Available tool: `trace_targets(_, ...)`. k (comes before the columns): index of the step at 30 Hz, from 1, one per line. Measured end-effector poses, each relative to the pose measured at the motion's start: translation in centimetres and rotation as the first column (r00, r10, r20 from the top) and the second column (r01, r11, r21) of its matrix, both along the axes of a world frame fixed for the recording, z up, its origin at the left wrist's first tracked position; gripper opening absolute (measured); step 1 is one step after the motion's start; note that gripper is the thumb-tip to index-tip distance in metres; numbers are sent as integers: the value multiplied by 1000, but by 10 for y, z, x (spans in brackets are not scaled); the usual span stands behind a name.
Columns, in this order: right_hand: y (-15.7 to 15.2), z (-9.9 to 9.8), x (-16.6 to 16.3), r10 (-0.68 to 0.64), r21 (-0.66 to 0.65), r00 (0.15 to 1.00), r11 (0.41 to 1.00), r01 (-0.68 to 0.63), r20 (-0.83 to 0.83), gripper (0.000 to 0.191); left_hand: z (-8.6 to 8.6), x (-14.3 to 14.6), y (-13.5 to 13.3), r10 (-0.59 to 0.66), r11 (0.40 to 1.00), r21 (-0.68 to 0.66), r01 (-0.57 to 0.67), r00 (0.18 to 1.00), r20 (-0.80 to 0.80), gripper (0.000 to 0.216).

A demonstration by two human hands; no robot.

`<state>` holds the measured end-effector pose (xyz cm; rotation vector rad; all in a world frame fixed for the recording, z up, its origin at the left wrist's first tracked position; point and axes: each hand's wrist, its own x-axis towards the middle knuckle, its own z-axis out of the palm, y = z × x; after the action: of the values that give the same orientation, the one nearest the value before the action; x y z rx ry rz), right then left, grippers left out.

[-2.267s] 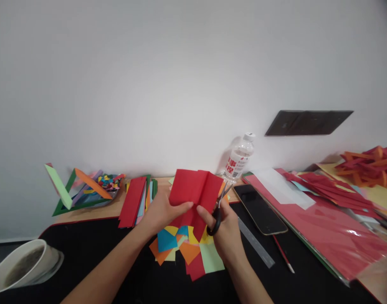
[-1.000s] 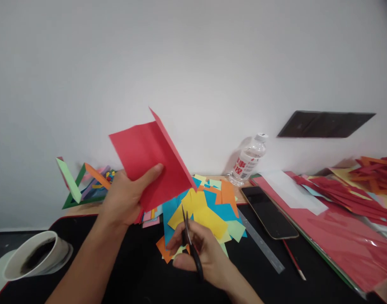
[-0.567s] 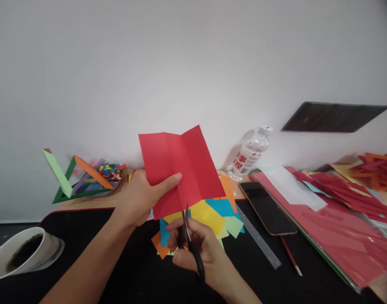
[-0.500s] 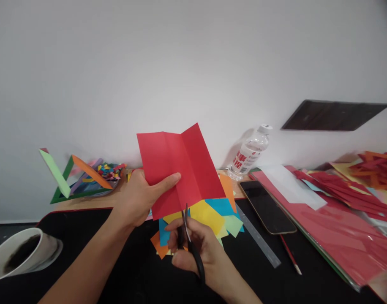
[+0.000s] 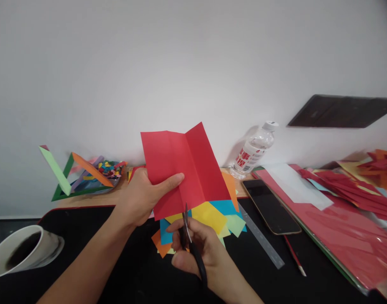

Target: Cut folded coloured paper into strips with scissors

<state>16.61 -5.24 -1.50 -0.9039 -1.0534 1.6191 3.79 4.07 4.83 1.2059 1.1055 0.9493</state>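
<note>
A creased sheet of red paper (image 5: 193, 169) is held up in front of me by my left hand (image 5: 143, 194), with the thumb pressed on its near face and the fingers hidden behind. My right hand (image 5: 203, 249) grips a pair of black-handled scissors (image 5: 196, 257) from below. The tips of the blades meet the sheet's lower edge near a fold, and the blades look nearly closed. Underneath lies a loose pile of coloured paper pieces, with a yellow piece (image 5: 209, 217) and a pale green piece (image 5: 235, 226) showing.
To the left are a paper cup (image 5: 44, 249) of dark liquid and a folded green-and-orange paper frame (image 5: 63, 185). On the right are a water bottle (image 5: 252, 154), a phone (image 5: 271, 207), a clear ruler (image 5: 261, 238), a red pencil (image 5: 295, 255) and red paper strips (image 5: 348, 185).
The scissor blades have come closer together at the sheet's lower edge. The whole view has shifted slightly, and both hands keep their hold.
</note>
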Motion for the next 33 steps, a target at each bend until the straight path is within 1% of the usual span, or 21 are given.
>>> trace_targets(6,0,-2,0,-14,-17,1000,1000,14,13,44,-1,0,0,-1,1000,4,1,1000,4,26)
trace_targets(12,1,-4,0,-22,4,999,1000,21,33,42,-2,-1,0,17,999,45,-14,998,-67,28)
trace_targets(21,2,-5,0,-22,-7,999,1000,23,29,42,-1,1,0,3,999,38,-3,1000,-3,24)
trace_targets(26,1,-2,1,-10,13,999,1000,9,42,45,0,2,-1,14,999,50,-12,999,-45,22)
trace_targets(33,2,0,1,-12,-2,998,1000,12,64,46,2,2,-3,21,998,68,-15,996,-82,22)
